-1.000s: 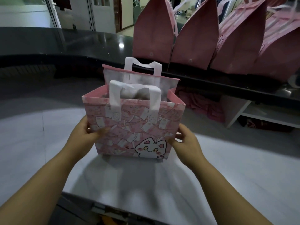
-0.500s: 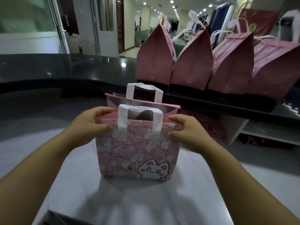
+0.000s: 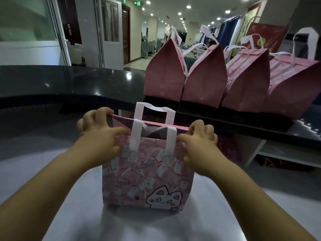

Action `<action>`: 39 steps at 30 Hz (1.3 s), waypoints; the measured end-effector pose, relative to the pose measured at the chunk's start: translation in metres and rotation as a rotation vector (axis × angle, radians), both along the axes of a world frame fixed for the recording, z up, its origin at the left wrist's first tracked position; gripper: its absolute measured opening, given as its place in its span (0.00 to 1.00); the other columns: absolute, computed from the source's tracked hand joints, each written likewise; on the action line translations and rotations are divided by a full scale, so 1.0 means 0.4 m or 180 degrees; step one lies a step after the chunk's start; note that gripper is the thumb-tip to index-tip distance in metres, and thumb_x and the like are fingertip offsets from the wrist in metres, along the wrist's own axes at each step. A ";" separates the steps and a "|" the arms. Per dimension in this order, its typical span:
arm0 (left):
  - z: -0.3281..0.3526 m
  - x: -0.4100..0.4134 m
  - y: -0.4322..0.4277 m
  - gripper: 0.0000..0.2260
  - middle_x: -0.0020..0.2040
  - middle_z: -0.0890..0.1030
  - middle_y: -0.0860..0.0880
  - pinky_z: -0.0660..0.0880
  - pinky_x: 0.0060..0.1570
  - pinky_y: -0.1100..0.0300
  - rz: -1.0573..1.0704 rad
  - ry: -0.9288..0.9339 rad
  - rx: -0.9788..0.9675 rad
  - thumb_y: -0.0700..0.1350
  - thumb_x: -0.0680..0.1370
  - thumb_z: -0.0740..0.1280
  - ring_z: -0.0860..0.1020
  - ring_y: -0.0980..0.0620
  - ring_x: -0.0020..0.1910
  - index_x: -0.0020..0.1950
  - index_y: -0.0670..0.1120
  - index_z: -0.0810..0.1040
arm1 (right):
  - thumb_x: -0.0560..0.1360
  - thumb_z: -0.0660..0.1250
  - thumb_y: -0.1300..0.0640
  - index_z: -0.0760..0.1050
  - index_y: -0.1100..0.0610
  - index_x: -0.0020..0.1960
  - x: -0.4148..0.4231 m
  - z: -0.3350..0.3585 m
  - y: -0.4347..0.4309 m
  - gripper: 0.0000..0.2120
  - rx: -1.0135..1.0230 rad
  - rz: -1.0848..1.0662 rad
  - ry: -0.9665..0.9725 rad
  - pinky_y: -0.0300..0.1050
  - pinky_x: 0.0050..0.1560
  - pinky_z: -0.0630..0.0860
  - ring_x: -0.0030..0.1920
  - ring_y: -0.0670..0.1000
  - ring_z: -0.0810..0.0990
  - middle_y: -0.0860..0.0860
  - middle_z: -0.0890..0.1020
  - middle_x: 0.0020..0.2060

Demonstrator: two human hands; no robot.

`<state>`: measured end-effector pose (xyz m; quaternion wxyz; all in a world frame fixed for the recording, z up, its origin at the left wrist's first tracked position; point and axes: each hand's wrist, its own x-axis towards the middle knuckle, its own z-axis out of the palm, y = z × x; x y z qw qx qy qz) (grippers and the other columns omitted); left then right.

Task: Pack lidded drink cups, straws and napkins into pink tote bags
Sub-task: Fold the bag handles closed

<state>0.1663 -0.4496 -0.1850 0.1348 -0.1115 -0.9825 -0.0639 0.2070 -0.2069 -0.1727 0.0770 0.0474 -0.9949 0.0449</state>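
Both our hands grip the top corners of the pink tote bag: our left hand pinches its left rim, our right hand its right rim. Between them its white handles stand upright. Beyond, more pink bags line the dark counter.
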 end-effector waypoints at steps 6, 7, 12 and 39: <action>0.025 -0.044 -0.032 0.15 0.77 0.45 0.56 0.30 0.68 0.41 -0.0521 -0.0462 -0.0286 0.55 0.74 0.66 0.34 0.46 0.74 0.59 0.69 0.71 | 0.74 0.66 0.57 0.70 0.38 0.63 -0.026 0.012 0.021 0.21 0.0057 0.0250 -0.0302 0.58 0.70 0.43 0.74 0.56 0.36 0.47 0.41 0.76; 0.028 -0.051 -0.036 0.15 0.76 0.50 0.57 0.31 0.68 0.42 -0.0585 -0.0528 -0.0280 0.55 0.74 0.66 0.38 0.47 0.75 0.58 0.69 0.71 | 0.74 0.66 0.57 0.71 0.38 0.63 -0.031 0.017 0.025 0.21 -0.0010 0.0281 -0.0399 0.58 0.70 0.43 0.75 0.55 0.39 0.47 0.45 0.77; 0.036 -0.060 -0.049 0.14 0.60 0.67 0.59 0.54 0.73 0.45 -0.0822 -0.0603 0.0012 0.52 0.74 0.68 0.65 0.53 0.65 0.57 0.65 0.74 | 0.75 0.67 0.55 0.73 0.38 0.61 -0.035 0.020 0.036 0.18 -0.0249 0.0394 -0.0388 0.52 0.67 0.51 0.61 0.47 0.59 0.42 0.65 0.63; -0.028 -0.092 -0.056 0.15 0.54 0.79 0.56 0.73 0.47 0.64 -0.1215 -0.0191 0.0545 0.45 0.74 0.70 0.73 0.58 0.48 0.60 0.56 0.77 | 0.66 0.75 0.56 0.74 0.48 0.52 -0.061 -0.086 0.046 0.17 -0.0528 0.1149 0.0948 0.56 0.45 0.76 0.51 0.52 0.77 0.45 0.79 0.53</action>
